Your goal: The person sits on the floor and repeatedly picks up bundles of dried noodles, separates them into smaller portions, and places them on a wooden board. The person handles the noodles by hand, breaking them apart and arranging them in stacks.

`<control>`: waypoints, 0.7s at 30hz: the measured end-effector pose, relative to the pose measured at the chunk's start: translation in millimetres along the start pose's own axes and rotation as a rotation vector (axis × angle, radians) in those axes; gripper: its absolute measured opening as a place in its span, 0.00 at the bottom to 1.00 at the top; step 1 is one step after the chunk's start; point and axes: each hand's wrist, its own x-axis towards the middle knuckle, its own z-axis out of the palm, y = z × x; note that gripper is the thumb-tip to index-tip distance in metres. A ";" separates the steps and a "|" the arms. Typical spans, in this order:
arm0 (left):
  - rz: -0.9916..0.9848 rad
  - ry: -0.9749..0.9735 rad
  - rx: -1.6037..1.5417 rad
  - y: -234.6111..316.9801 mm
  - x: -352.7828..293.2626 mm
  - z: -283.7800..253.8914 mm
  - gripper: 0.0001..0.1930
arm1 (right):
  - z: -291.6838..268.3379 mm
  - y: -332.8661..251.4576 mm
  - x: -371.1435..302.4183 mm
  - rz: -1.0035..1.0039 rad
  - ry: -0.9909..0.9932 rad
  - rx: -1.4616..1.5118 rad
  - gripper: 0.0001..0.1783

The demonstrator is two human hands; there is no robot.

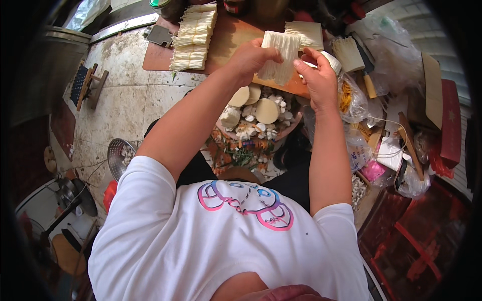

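Observation:
My left hand (246,61) is closed on the side of a flat, pale bundle of enoki mushrooms (282,49), held up over the near edge of an orange-brown board (233,37). Close by the bundle's right side is my right hand (324,83), its thumb and fingers curled toward each other; whatever they pinch is too small to make out. Behind the held bundle lies another enoki bundle (307,33). A row of banded enoki bundles (193,37) covers the board's left part. Under my hands, a basin (292,129) holds round cut-off mushroom bases (267,111) and white scraps.
To the right lie a further enoki bundle (347,53), a knife with a wooden handle (369,85) and a clear bag of yellow bands (345,98). Plastic bags (391,45) and boxes crowd that side. A metal colander (120,158) stands at lower left, a small stool (90,86) farther off.

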 end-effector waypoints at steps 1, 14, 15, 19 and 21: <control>0.011 -0.019 0.005 3.5 -4.6 1.8 0.18 | -1.5 -5.1 -4.8 0.021 -0.048 0.021 0.30; 0.045 -0.252 0.168 19.8 -30.9 6.1 0.26 | -0.8 -14.7 -29.0 0.064 -0.226 -0.017 0.21; 0.058 -0.253 0.204 20.7 -30.2 6.0 0.27 | -1.5 -14.6 -29.2 0.071 -0.219 -0.048 0.20; 0.086 -0.256 0.306 25.8 -29.2 4.6 0.26 | -0.4 -19.8 -30.8 0.098 -0.240 0.018 0.19; 0.100 -0.231 0.319 25.4 -29.8 5.6 0.25 | 0.2 -20.1 -30.3 0.117 -0.253 0.052 0.19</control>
